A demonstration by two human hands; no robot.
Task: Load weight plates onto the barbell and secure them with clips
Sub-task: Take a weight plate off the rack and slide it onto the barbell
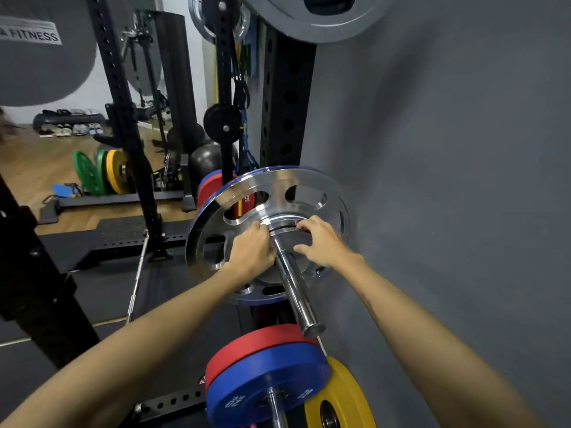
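A silver steel weight plate [247, 193] with oval cut-outs and a blue rim sits on the chrome barbell sleeve [296, 295], which points toward me. A red plate [210, 186] shows behind it. My left hand [251, 247] and my right hand [318, 239] press at the plate's hub on either side of the sleeve. Their fingers curl around a thin metal ring, apparently a clip [279, 228], that circles the sleeve against the plate. Most of the clip is hidden by my fingers.
Red [247, 344], blue [265, 375] and yellow [343, 396] plates hang on a storage peg just below the sleeve end. A grey wall [448, 180] stands close on the right. Black rack uprights [287, 103] rise behind, with a large plate [312, 23] stored overhead. Green and yellow plates [105, 171] rest far left.
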